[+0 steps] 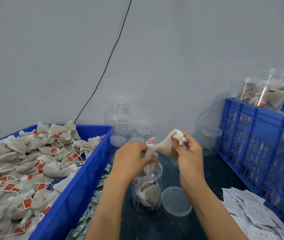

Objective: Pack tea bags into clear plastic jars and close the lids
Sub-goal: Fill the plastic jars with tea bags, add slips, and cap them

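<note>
Here, an open clear jar (pixel 147 189) stands upright on the dark counter (pixel 170 226), partly filled with tea bags, and a pale tea bag (pixel 150 168) hangs down into its mouth. The left hand (pixel 132 159) pinches that bag just above the rim, its grip pressed on the bunched top where a small red tag (pixel 150 140) sticks up. A second tea bag (pixel 165 147) stretches from there up to the right hand (pixel 188 153), whose grip is curled round its crumpled white end (pixel 178 135) (whether the two bags are joined I cannot tell). The jar's lid (pixel 176 200) lies flat on the counter, just beside the jar on its right. Behind the hands, against the grey wall (pixel 51 58), several empty jars (pixel 121 130) stand stacked and grouped, with one more lidded jar (pixel 211 141) off to the right. On the left a blue tray (pixel 79 186) holds a heap of loose tea bags (pixel 25 161) with red tags. On the right a blue slatted crate (pixel 259 141) carries filled jars (pixel 269 90) along its top edge. Printed paper slips (pixel 252 215) lie scattered on the counter in front of the crate, and small green-printed packets (pixel 87 217) lie between the tray and the left forearm. A black cable (pixel 110 56) runs down the wall to behind the tray.
</note>
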The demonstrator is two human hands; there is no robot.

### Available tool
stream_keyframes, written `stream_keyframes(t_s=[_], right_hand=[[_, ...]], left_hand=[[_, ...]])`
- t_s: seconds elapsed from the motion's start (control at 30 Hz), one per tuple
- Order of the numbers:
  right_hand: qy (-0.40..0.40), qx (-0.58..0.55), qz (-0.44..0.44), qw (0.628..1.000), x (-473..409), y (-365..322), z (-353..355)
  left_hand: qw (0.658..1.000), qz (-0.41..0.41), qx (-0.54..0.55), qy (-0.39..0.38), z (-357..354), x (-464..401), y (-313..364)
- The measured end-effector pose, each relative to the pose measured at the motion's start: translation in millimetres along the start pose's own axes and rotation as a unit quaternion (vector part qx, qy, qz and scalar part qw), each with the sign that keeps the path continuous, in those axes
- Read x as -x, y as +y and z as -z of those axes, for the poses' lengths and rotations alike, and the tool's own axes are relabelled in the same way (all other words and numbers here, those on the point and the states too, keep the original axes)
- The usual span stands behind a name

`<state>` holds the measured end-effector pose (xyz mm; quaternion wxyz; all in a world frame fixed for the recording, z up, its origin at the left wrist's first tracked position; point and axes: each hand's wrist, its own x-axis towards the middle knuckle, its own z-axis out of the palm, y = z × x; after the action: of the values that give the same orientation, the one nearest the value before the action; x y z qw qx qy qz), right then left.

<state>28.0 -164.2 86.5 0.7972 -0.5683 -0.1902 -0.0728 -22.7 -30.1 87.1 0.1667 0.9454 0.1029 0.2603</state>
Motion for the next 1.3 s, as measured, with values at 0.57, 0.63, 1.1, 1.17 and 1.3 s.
stream_keyframes(t_s=[0.57, 0.63, 1.1, 1.17, 1.3], right_hand=[[-0.023, 0.122, -0.026, 0.992, -6.3, 10.7, 8.5], [-0.026, 0.096, -0.02, 0.995, -5.4, 9.1, 8.9], [-0.156, 0.031, -0.007, 0.987, -1.5, 2.7, 2.4], [-0.165, 0.122, 0.021, 0.978, -2.5, 8.5, 2.1], [-0.228, 0.346, 0.096, 0.905, -9.2, 13.1, 6.1]], left_hand=[[0.988, -0.009, -0.112, -0.105, -1.9, 0.9, -6.3], [0.981, -0.021, -0.15, -0.119, -5.2, 1.0, -3.2], [0.998, -0.006, -0.05, -0.037, 21.4, 3.0, -14.0], [0.998, -0.001, -0.019, -0.065, 24.9, 4.8, -17.9], [0.99, 0.002, 0.008, -0.139, 21.4, 5.7, -20.4]])
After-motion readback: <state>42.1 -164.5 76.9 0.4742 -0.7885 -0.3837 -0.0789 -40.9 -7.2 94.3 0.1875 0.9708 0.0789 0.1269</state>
